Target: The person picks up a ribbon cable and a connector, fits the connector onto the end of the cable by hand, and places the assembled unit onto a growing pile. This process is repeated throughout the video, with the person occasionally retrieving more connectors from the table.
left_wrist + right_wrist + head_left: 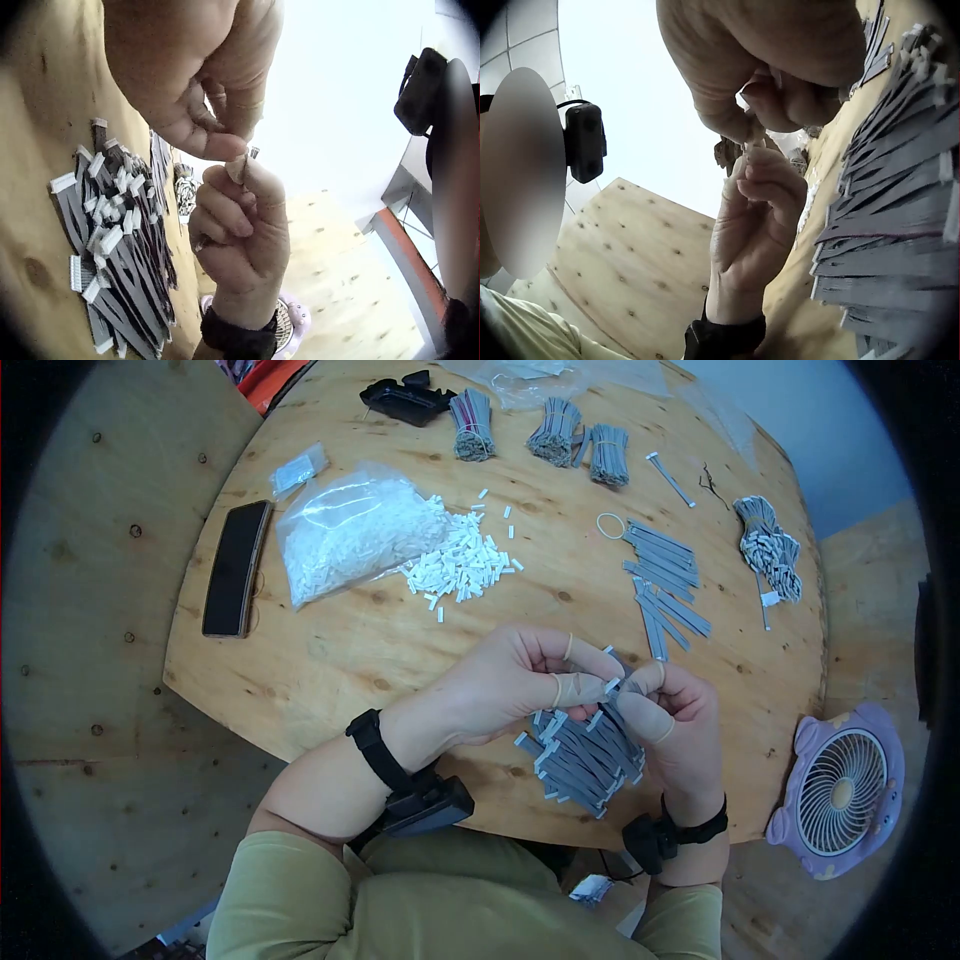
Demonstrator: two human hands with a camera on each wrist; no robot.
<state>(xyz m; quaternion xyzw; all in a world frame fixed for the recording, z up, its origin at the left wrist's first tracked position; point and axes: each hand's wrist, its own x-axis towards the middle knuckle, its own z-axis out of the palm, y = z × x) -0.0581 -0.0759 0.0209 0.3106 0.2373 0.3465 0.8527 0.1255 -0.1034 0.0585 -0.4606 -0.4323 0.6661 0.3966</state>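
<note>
Both hands meet above a pile of grey ribbon cables with white connectors on their ends. At its thumb tip, my left hand pinches a small white connector. Facing it, my right hand pinches the end of a grey ribbon cable between thumb and forefinger, mostly hidden by the fingers. In the left wrist view the fingertips of both hands come together, with the cable pile beside them on the table. Pale finger covers sit on several fingertips.
Loose white connectors spill from a clear bag, with a phone to its left. Plain grey cable strips lie ahead of my right hand. Cable bundles stand at the back; a purple fan is at right.
</note>
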